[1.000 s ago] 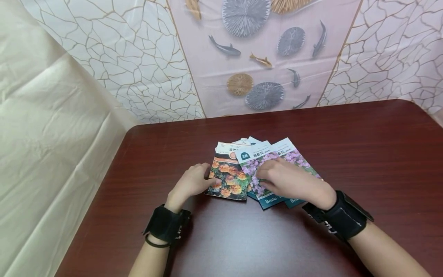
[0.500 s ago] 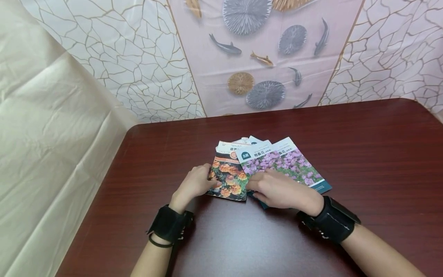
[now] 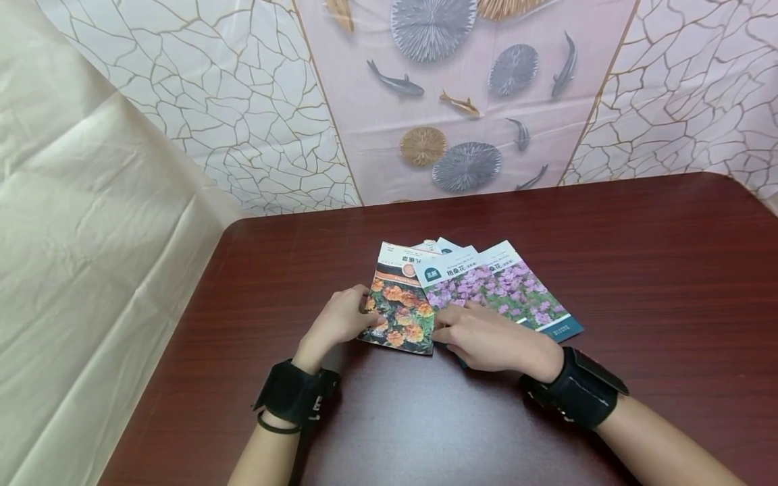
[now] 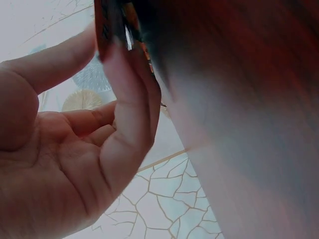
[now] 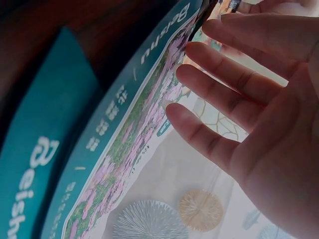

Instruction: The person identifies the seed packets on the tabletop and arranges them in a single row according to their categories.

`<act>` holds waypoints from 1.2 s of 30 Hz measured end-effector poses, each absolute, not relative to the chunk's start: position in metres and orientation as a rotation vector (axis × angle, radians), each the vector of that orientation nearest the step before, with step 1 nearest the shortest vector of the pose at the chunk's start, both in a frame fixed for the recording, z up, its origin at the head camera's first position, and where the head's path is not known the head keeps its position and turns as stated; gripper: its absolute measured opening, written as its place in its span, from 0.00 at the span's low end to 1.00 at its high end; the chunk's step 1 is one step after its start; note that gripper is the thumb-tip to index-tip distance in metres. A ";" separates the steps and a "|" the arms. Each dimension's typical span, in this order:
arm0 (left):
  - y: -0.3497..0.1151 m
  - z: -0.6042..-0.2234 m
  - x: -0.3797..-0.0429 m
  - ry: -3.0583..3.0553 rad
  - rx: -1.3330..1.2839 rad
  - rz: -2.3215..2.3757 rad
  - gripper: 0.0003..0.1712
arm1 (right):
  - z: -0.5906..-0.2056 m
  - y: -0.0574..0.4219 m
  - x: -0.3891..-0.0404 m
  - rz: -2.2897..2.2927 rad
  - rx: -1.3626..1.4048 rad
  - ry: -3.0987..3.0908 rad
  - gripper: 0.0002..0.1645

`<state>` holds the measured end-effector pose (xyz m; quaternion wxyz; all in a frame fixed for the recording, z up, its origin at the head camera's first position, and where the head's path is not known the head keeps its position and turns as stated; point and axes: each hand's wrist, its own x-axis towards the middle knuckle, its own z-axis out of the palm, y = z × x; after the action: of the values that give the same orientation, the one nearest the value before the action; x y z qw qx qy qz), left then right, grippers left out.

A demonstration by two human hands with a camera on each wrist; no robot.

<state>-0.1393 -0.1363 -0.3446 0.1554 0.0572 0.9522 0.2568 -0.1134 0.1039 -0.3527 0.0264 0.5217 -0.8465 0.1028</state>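
Note:
My left hand (image 3: 342,317) pinches the left edge of a seed packet (image 3: 402,297) with orange flowers on a dark ground. In the left wrist view, thumb and fingers meet on that packet's edge (image 4: 103,30). My right hand (image 3: 495,339) reaches over the lower part of a purple-flower seed packet (image 3: 454,282), fingertips near the orange packet's right edge. Its fingers (image 5: 219,92) look fairly straight in the right wrist view, in front of the purple packet; contact is hard to tell. Another purple-flower packet (image 3: 537,293) fans out to the right. Other packets lie mostly hidden behind.
The packets lie together on a dark red-brown table (image 3: 243,283) with a glossy surface. A patterned cloth (image 3: 243,121) hangs behind the table's far edge, and a plain cream sheet (image 3: 91,270) hangs along its left side.
My right hand has moved left and nearer the front, uncovering the right-hand purple packet. The orange-flower packet's top has shifted slightly. My left hand keeps nearly the same place.

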 end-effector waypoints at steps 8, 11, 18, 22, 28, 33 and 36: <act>-0.142 -0.342 -0.141 2.543 0.101 1.127 0.19 | -0.353 0.104 -0.113 0.319 1.594 -2.664 0.06; -0.143 -0.340 -0.142 2.489 0.076 1.209 0.17 | -0.353 0.104 -0.113 0.333 1.592 -2.667 0.06; -0.150 -0.334 -0.141 2.486 0.052 1.250 0.16 | -0.352 0.106 -0.114 0.337 1.566 -2.672 0.12; -0.155 -0.329 -0.140 2.506 0.070 1.232 0.16 | -0.352 0.107 -0.113 0.332 1.564 -2.662 0.16; -0.162 -0.323 -0.140 2.515 0.085 1.243 0.15 | -0.352 0.107 -0.114 0.353 1.554 -2.651 0.15; -0.170 -0.318 -0.139 2.510 0.078 1.282 0.16 | -0.352 0.106 -0.115 0.418 1.533 -2.604 0.11; -0.176 -0.315 -0.138 2.521 0.068 1.296 0.16 | -0.352 0.105 -0.117 0.466 1.523 -2.579 0.10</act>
<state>-0.1378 -0.1757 -0.3151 0.1523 0.0238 0.8787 0.4518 -0.1166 0.1052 -0.3517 0.0551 0.5017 -0.8495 0.1534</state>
